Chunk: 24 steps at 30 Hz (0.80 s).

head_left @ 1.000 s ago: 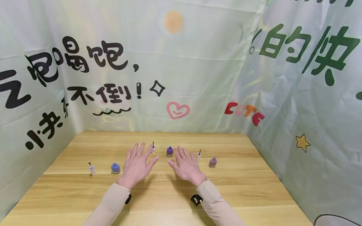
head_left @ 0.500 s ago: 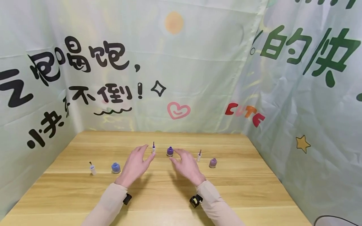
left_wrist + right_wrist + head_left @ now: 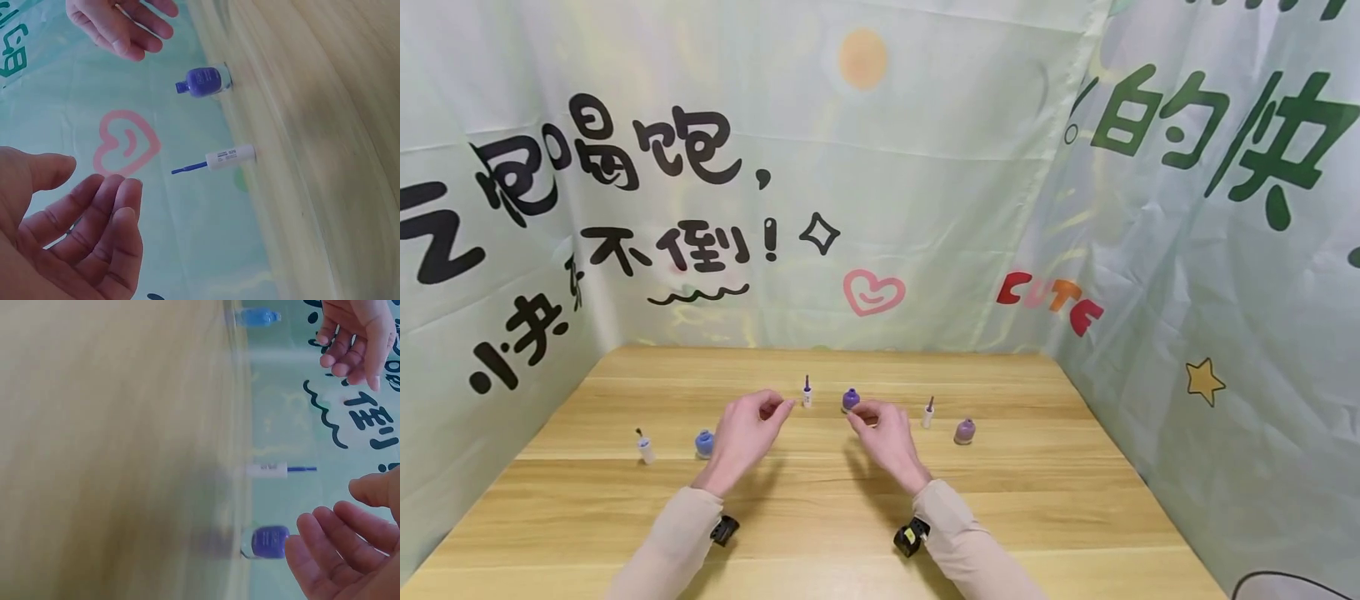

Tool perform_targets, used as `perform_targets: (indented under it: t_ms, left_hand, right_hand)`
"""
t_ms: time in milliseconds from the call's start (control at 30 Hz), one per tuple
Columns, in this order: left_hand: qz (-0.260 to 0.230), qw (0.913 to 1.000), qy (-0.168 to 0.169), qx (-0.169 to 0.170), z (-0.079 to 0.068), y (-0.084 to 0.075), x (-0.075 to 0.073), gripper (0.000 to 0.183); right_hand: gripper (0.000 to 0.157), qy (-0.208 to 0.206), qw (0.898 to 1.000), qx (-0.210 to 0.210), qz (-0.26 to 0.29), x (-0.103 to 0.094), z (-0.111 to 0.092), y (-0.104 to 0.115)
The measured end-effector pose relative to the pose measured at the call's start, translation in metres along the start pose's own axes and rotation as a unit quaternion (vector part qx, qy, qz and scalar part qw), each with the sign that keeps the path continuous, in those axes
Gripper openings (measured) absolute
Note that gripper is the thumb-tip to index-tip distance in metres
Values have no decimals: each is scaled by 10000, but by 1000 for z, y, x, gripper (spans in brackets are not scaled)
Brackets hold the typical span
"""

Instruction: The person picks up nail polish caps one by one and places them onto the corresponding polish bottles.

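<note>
Both hands hover over the table with fingers loosely bent and nothing in them. My left hand (image 3: pixel 745 435) is nearest a white nail polish cap (image 3: pixel 807 398), which stands with its purple brush upward. In the left wrist view a gap shows between thumb and fingers, and the cap (image 3: pixel 230 157) is apart from them. My right hand (image 3: pixel 889 440) is in front of an uncapped purple nail polish bottle (image 3: pixel 850 398), partly covering it in the head view. The right wrist view shows that thumb and fingers apart too, close to the bottle (image 3: pixel 270 542).
At the left stand a blue nail polish bottle (image 3: pixel 703 446), partly behind my left hand, and a white brush cap (image 3: pixel 645 451). Rightward are another white brush cap (image 3: pixel 928 415) and a mauve bottle (image 3: pixel 965 432). Printed curtains (image 3: pixel 940 208) border the wooden table (image 3: pixel 820 542).
Both hands went from flat, spread fingers to bent fingers with thumbs nearer the fingertips. The left hand shifted slightly left, now partly covering the blue bottle. Bottles and caps stayed put.
</note>
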<state>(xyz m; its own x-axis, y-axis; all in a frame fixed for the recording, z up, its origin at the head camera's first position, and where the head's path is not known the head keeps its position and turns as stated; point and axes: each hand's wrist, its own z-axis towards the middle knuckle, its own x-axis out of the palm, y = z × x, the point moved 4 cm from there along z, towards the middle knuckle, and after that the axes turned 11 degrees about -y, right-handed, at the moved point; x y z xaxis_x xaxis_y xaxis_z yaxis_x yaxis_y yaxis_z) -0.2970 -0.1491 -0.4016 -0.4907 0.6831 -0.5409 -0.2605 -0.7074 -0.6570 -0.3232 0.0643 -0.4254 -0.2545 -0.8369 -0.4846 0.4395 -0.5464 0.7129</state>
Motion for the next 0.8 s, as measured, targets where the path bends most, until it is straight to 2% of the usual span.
perform_targets:
  t_ms: [133, 633, 700, 800]
  left_hand:
    - [91, 9999, -8, 125, -3, 2, -6, 19]
    - [490, 9985, 80, 247, -14, 26, -35, 29]
    - [504, 9983, 75, 267, -15, 29, -40, 30]
    - [537, 9980, 25, 321, -17, 35, -48, 28]
  right_hand:
    - [14, 119, 9996, 94, 236, 9, -4, 0]
    - [15, 601, 9938, 609, 711, 39, -19, 4]
    - [16, 657, 9876, 926, 1087, 43, -20, 5]
    - [19, 717, 9696, 1527, 1772, 49, -23, 8]
